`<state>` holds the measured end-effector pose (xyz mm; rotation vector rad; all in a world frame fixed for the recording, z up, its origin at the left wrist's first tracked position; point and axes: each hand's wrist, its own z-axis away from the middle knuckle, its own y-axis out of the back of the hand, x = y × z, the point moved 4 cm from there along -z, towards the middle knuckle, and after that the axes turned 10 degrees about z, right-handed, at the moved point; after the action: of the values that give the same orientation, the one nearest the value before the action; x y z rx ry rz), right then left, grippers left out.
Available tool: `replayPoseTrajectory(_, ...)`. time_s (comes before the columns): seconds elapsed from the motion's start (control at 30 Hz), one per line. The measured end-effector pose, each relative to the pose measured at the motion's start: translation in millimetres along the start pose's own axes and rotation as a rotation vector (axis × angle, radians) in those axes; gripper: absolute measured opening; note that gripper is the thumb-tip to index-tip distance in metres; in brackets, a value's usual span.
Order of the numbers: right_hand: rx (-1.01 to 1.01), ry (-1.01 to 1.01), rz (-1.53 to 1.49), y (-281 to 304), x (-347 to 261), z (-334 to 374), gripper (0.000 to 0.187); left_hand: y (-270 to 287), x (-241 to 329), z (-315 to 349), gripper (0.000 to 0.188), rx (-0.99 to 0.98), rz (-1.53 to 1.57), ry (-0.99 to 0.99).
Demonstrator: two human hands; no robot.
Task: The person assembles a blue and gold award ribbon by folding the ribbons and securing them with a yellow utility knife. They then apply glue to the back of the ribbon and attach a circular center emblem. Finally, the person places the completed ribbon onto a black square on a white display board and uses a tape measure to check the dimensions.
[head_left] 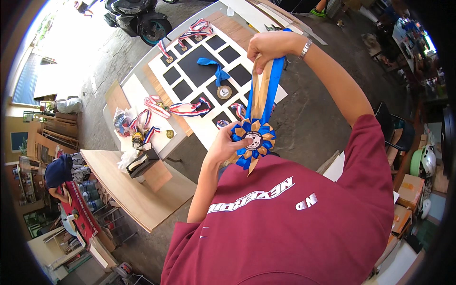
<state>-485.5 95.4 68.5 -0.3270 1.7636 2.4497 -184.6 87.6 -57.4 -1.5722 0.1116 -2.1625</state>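
Note:
A blue and gold ribbon rosette (257,137) with a round printed centre is gripped at its left side by my left hand (225,142), the thumb over its face. Its long blue and gold ribbon band (272,85) stretches upward, pinched near the top by my right hand (273,50). Behind and left of them lies a white board (205,135) with black square panels. On it rest a round medal (224,92) with a blue ribbon (219,72), and several medals on striped ribbons (197,31), mostly along its far and near-left edges.
More medals (169,134) and a clear plastic bag (122,121) lie on the table's left part. A plywood sheet (128,190) nearer me bears a black holder (142,164). A motorcycle (142,21) stands beyond; another person (59,173) is at far left.

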Motion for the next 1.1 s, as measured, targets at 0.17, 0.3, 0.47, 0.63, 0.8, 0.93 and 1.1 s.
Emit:
replayPoseTrajectory(0.17, 0.081, -0.035, 0.011, 9, 6, 0, 0.046, 8, 12, 3, 0.039, -0.006, 0.075, -0.004)
replayPoseTrajectory(0.3, 0.055, -0.091, -0.065, 11, 13, 3, 0.053, 16, 17, 13, 0.037, 0.022, 0.158, -0.031)
replayPoseTrajectory(0.47, 0.117, -0.072, -0.343, -35, 39, 4, 0.044, 22, 21, 31, 0.039, 0.056, 0.230, -0.093)
replayPoseTrajectory(0.63, 0.080, -0.071, -0.765, -131, 12, 0, 0.033, 57, 20, 46, 0.035, 0.152, 0.376, -0.327)
replayPoseTrajectory(0.8, 0.003, 0.000, -0.984, -190, -53, 4, 0.061, 74, 30, 66, 0.030, 0.029, 0.543, -0.384)
replayPoseTrajectory(0.93, 0.001, 0.223, -0.905, -188, -113, 4, 0.088, 94, 23, 71, 0.031, -0.153, 0.519, -0.421)
replayPoseTrajectory(1.1, 0.145, 0.498, -1.232, -125, -198, -10, 0.085, 86, 30, 73, 0.036, -0.325, 0.501, -0.421)
